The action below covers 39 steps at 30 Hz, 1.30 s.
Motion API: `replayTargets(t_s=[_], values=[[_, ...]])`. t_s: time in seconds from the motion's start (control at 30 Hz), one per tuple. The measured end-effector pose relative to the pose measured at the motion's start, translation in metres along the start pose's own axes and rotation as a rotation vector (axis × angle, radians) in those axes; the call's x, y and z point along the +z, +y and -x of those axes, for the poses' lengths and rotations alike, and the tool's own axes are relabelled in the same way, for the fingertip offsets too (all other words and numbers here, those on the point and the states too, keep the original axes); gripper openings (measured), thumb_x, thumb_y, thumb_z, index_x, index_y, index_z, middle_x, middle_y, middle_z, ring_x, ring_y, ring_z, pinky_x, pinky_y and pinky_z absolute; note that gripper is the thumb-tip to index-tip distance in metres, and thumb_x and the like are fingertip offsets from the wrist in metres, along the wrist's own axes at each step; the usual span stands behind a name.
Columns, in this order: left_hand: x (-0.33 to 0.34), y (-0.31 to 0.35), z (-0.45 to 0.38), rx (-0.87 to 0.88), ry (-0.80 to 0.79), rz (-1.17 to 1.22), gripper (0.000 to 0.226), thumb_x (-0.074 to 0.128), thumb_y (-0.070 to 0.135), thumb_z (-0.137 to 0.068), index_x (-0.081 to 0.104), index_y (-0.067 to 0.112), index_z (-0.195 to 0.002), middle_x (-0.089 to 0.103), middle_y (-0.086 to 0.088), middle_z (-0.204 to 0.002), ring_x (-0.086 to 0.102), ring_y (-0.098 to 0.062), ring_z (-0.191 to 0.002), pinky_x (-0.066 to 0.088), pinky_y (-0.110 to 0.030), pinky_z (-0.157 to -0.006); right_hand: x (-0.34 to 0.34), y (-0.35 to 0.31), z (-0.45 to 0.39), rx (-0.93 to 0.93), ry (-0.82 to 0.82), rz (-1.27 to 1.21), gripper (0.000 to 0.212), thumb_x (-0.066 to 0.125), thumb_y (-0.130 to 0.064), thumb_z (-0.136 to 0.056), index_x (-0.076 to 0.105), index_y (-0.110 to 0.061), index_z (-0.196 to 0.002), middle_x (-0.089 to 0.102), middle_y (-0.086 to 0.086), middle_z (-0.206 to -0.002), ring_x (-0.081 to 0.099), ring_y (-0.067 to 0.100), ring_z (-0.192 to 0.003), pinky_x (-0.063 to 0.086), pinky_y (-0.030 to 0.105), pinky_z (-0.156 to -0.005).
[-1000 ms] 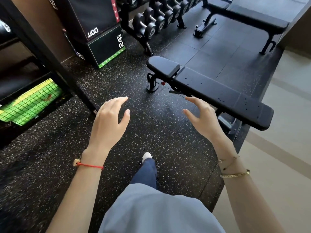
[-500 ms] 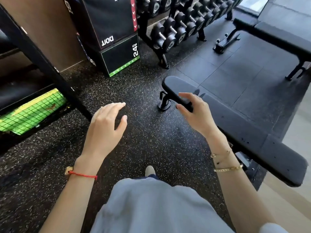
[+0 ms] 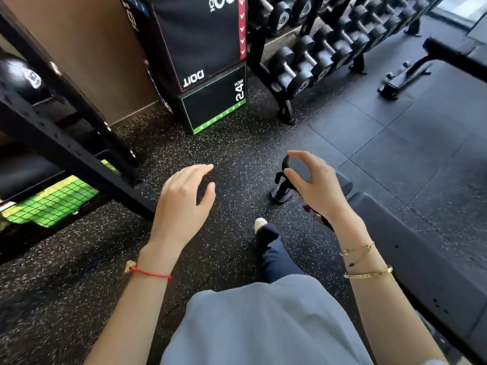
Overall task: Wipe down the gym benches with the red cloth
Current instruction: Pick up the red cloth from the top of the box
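Both hands are held out in front of the person with nothing in them. The left hand (image 3: 184, 201) floats over the speckled rubber floor (image 3: 79, 285), fingers loosely extended and slightly spread. The right hand (image 3: 313, 185) hangs with its thumb and fingers gently curved apart, above the near end of the black bench (image 3: 411, 248), which runs along the person's right side; I cannot tell whether it touches the padding. The red cloth is nowhere to be seen from here. A second bench (image 3: 453, 59) stands well apart at the far right. Ahead sits a stack of black plyo boxes (image 3: 208, 61), and just beside them a dumbbell rack (image 3: 316, 48). A black steel frame (image 3: 66, 133) slants across the left, with a green mesh panel (image 3: 50, 201) beneath it.
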State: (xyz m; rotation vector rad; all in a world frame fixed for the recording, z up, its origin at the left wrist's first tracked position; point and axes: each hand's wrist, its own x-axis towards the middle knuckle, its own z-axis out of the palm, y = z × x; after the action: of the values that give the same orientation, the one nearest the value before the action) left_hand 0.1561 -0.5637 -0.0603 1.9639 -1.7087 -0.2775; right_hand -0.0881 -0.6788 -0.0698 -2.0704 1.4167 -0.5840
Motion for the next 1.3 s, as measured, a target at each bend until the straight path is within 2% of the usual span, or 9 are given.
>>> replayTargets(t_s=[0.1, 0.27, 0.43, 0.53, 0.67, 0.77, 0.97, 1.07, 1.3], values=[[0.009, -0.010, -0.062, -0.032, 0.034, 0.007, 0.036, 0.055, 0.022, -0.098, 0.058, 0.015, -0.134, 0.060, -0.001, -0.135, 0.053, -0.016, -0.128, 0.041, -0.045, -0.111, -0.002, 0.007, -0.072, -0.024, -0.024, -0.007, 0.043, 0.060, -0.027, -0.094, 0.052, -0.017, -0.134, 0.060, -0.002, -0.130, 0.050, 0.016, -0.125, 0.029, 0.018, -0.102], [0.019, -0.024, -0.170, -0.096, 0.115, -0.006, 0.035, 0.056, 0.022, -0.097, 0.059, 0.016, -0.132, 0.062, 0.000, -0.132, 0.055, -0.016, -0.126, 0.040, -0.039, -0.113, -0.010, 0.007, -0.201, -0.096, -0.063, -0.027, 0.044, 0.062, -0.024, -0.093, 0.051, -0.015, -0.135, 0.060, 0.000, -0.129, 0.051, 0.018, -0.124, 0.036, 0.030, -0.108], [0.019, -0.048, -0.260, -0.185, 0.166, -0.027, 0.034, 0.056, 0.022, -0.097, 0.060, 0.016, -0.131, 0.063, 0.000, -0.132, 0.055, -0.017, -0.126, 0.041, -0.040, -0.112, -0.002, 0.002, -0.319, -0.170, -0.141, 0.007, 0.044, 0.061, -0.026, -0.093, 0.051, -0.016, -0.135, 0.059, -0.001, -0.130, 0.050, 0.017, -0.126, 0.034, 0.027, -0.106], [0.020, -0.068, -0.304, -0.232, 0.186, -0.049, 0.035, 0.057, 0.022, -0.097, 0.060, 0.016, -0.131, 0.063, 0.001, -0.132, 0.055, -0.017, -0.126, 0.038, -0.035, -0.112, 0.010, -0.003, -0.381, -0.210, -0.167, 0.008, 0.043, 0.061, -0.027, -0.094, 0.052, -0.016, -0.134, 0.060, -0.002, -0.130, 0.050, 0.016, -0.126, 0.034, 0.025, -0.106], [0.024, -0.104, -0.362, -0.293, 0.201, -0.045, 0.035, 0.056, 0.022, -0.098, 0.060, 0.016, -0.132, 0.063, -0.001, -0.132, 0.054, -0.017, -0.127, 0.040, -0.041, -0.113, 0.033, -0.012, -0.457, -0.235, -0.211, 0.018, 0.042, 0.060, -0.026, -0.094, 0.051, -0.015, -0.134, 0.059, -0.002, -0.131, 0.048, 0.017, -0.128, 0.030, 0.022, -0.105], [0.025, -0.136, -0.413, -0.300, 0.203, -0.045, 0.035, 0.057, 0.021, -0.097, 0.061, 0.015, -0.131, 0.063, -0.001, -0.131, 0.055, -0.017, -0.125, 0.041, -0.042, -0.112, 0.052, -0.021, -0.514, -0.244, -0.235, 0.018, 0.043, 0.059, -0.026, -0.095, 0.051, -0.015, -0.135, 0.058, -0.002, -0.132, 0.047, 0.018, -0.128, 0.033, 0.027, -0.108], [-0.001, -0.206, -0.530, -0.295, 0.251, -0.073, 0.034, 0.057, 0.021, -0.096, 0.062, 0.016, -0.129, 0.063, 0.001, -0.130, 0.055, -0.015, -0.124, 0.037, -0.032, -0.111, 0.090, -0.061, -0.643, -0.249, -0.242, 0.024, 0.043, 0.060, -0.026, -0.094, 0.052, -0.014, -0.134, 0.061, -0.001, -0.128, 0.050, 0.019, -0.125, 0.034, 0.027, -0.105], [-0.016, -0.241, -0.587, -0.266, 0.266, -0.096, 0.035, 0.057, 0.021, -0.097, 0.061, 0.016, -0.131, 0.063, 0.000, -0.130, 0.055, -0.015, -0.124, 0.041, -0.038, -0.112, 0.107, -0.083, -0.708, -0.269, -0.222, 0.013, 0.042, 0.062, -0.025, -0.093, 0.053, -0.013, -0.132, 0.062, 0.001, -0.126, 0.052, 0.021, -0.123, 0.037, 0.031, -0.106], [-0.031, -0.301, -0.702, -0.273, 0.280, -0.138, 0.034, 0.057, 0.021, -0.096, 0.061, 0.017, -0.129, 0.063, 0.000, -0.130, 0.055, -0.017, -0.124, 0.041, -0.039, -0.111, 0.137, -0.105, -0.820, -0.254, -0.220, -0.008, 0.043, 0.061, -0.025, -0.093, 0.053, -0.015, -0.134, 0.059, -0.002, -0.131, 0.048, 0.019, -0.125, 0.031, 0.022, -0.104]])
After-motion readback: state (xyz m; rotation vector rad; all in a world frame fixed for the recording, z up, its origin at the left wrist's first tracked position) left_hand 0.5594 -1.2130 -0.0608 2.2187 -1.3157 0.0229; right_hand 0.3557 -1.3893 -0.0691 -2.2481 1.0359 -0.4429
